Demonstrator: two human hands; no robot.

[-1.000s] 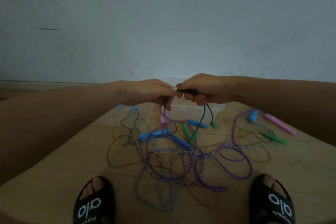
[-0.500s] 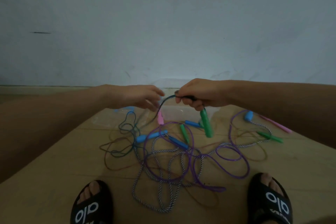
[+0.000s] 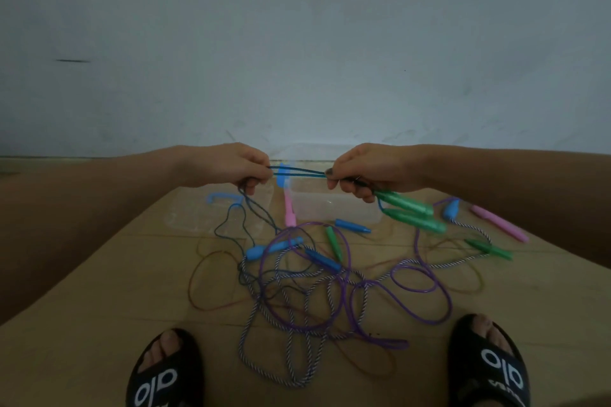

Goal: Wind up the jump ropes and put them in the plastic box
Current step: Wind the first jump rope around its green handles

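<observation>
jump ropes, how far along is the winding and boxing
Done: nothing visible; the plastic box looks empty. In hand: the right hand grips two green handles and the left hand pulls their dark blue cord taut. Left: the tangled pile of purple, striped and other ropes on the floor.

Dark teal rope [image 3: 299, 172] with green handles [image 3: 410, 211], purple rope [image 3: 426, 277], black-and-white twisted rope [image 3: 291, 350], pink handle [image 3: 499, 223], blue handle [image 3: 352, 225], clear plastic box [image 3: 334, 208], black slides [image 3: 165, 373] with white lettering, tan wooden floor [image 3: 99, 324]
</observation>
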